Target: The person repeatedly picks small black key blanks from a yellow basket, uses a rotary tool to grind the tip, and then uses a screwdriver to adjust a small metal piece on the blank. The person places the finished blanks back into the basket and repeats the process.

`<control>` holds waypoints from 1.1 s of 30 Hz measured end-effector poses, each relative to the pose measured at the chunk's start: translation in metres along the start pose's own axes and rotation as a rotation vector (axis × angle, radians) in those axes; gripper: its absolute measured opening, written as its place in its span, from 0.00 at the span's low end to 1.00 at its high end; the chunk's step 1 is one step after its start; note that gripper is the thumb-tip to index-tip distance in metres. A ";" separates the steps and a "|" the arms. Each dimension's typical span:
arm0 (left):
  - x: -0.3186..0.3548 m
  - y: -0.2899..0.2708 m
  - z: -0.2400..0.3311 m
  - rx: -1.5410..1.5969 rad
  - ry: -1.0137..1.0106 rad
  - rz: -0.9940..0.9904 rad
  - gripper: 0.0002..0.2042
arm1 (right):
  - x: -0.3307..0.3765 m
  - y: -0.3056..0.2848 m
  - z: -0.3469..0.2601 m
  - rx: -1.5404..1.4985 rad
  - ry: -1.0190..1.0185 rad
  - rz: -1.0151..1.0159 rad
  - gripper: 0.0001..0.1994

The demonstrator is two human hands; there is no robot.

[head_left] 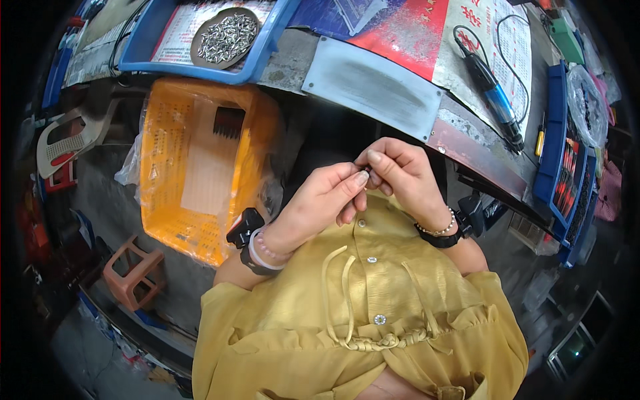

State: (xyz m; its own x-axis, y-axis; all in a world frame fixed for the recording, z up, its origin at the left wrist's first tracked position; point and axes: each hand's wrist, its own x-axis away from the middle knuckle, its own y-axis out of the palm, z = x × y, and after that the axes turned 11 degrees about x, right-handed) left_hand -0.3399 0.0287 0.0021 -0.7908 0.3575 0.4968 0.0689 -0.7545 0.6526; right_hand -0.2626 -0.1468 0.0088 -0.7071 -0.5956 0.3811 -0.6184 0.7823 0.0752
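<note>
My left hand (333, 193) and my right hand (402, 170) meet in front of my body, just short of the workbench edge. Both are closed, with thumbs and fingertips pinched close together. Between them shows a small dark piece (366, 171), mostly covered by the fingers, so its kind cannot be made out. A grey metal plate (373, 83) lies along the bench edge beyond my hands. On the bench to the right rests a blue and black electric screwdriver (490, 93) with a cord.
An orange plastic crate (163, 180) stands to the left, with several dark parts (229, 123) inside. Above it, a blue tray (220, 72) holds a round dish (199, 47) of small metal screws (228, 38). Blue bins (548, 147) sit at right. A brown stool (123, 293) stands lower left.
</note>
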 end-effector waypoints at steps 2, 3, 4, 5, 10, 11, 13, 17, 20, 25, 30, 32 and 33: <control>0.001 -0.004 -0.001 -0.019 0.003 -0.001 0.13 | -0.001 0.004 0.000 0.008 0.000 -0.007 0.09; 0.002 -0.005 -0.002 -0.020 0.016 -0.007 0.13 | -0.002 0.004 -0.001 -0.011 0.020 -0.012 0.09; 0.002 -0.007 -0.004 -0.002 0.022 -0.012 0.12 | -0.002 0.005 0.000 -0.024 0.029 -0.029 0.10; 0.003 -0.008 -0.006 0.015 0.028 -0.014 0.12 | -0.004 0.004 0.001 0.075 0.125 0.018 0.10; -0.002 -0.015 -0.014 0.018 0.029 0.044 0.12 | -0.011 0.013 0.011 0.152 0.042 0.016 0.09; -0.004 -0.017 -0.016 0.048 0.034 0.021 0.12 | -0.014 0.014 0.013 0.173 0.049 0.009 0.09; -0.008 -0.023 -0.017 0.272 0.014 0.007 0.13 | -0.019 0.013 0.013 0.079 0.069 0.056 0.08; -0.013 -0.038 -0.014 0.538 0.115 0.125 0.14 | -0.020 0.010 0.007 0.116 -0.006 0.159 0.09; -0.012 -0.047 -0.011 0.637 0.260 0.177 0.15 | -0.013 0.016 0.004 0.289 0.049 0.075 0.08; -0.011 -0.046 -0.012 0.721 0.413 0.200 0.16 | -0.006 0.043 0.017 0.608 -0.141 -0.094 0.08; -0.010 -0.044 -0.020 0.662 0.463 0.218 0.18 | -0.012 0.051 0.028 0.524 -0.078 -0.130 0.08; -0.010 -0.043 -0.022 0.793 0.485 0.134 0.19 | -0.014 0.050 0.027 0.226 0.164 -0.164 0.07; -0.009 -0.043 -0.021 0.746 0.499 0.149 0.20 | -0.014 0.049 0.025 0.124 0.161 -0.166 0.07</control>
State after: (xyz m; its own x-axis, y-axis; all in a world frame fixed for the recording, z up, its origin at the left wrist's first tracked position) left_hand -0.3484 0.0465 -0.0429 -0.9015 -0.1260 0.4141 0.4304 -0.1597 0.8884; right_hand -0.2912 -0.1049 -0.0164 -0.5350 -0.6696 0.5151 -0.7657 0.6420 0.0392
